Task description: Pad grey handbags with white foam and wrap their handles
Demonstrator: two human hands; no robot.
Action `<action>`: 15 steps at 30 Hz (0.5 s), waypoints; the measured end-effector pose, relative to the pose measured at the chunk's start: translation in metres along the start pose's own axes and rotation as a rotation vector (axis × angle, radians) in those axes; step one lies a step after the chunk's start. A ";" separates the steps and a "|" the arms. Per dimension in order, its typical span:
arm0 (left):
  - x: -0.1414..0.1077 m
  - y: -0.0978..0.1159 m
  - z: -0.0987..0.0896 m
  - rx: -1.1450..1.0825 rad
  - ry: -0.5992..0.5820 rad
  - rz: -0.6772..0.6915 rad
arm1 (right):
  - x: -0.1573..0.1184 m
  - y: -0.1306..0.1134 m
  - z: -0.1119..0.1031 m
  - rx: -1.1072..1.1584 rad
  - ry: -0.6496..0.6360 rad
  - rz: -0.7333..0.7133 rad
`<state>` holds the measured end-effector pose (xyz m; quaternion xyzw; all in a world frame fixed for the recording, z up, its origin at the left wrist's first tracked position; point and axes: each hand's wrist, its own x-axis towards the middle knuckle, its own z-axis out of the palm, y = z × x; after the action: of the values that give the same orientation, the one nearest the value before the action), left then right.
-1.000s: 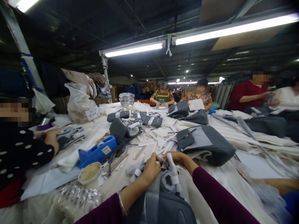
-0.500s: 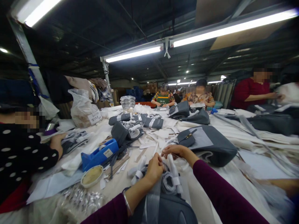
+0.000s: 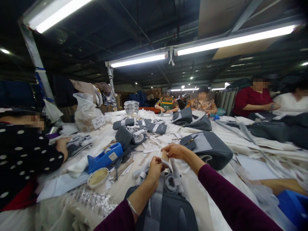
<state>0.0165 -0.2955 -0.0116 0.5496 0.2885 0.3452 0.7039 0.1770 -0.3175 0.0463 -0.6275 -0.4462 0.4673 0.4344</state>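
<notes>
Over a dark grey bag in front of me, my two hands meet with the fingers pinched. Between them is a small tan strip with a whitish edge. My left hand grips its lower side, and my right hand grips the upper end. The bag lies flat with a clear plastic band across it. A strap wrapped in white foam is coiled at the bag's far end, just below my hands. Another wrapped strap end sits to the left.
A blue tape dispenser and a round tub stand to the left. One grey bag with a buckle lies at right. Wrapped parts and paper scraps cover the table. Co-workers sit around it; a forearm reaches in at right.
My hands have risen slightly, and the tan strip now shows between them. At right, a blue object has come into view beside the co-worker's forearm. The view has shifted a little.
</notes>
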 end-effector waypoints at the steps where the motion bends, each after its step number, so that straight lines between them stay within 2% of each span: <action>1: -0.003 0.001 0.000 -0.032 0.010 -0.020 | 0.000 0.002 0.002 -0.018 0.037 -0.009; 9: -0.018 0.017 -0.008 -0.209 0.068 -0.163 | -0.005 0.010 0.016 -0.281 0.232 -0.101; 15: -0.022 0.028 -0.019 -0.264 0.108 -0.208 | -0.013 0.011 0.027 -0.497 0.377 -0.178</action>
<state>-0.0161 -0.2982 0.0120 0.4000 0.3336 0.3343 0.7854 0.1504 -0.3294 0.0337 -0.7483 -0.5115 0.1797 0.3823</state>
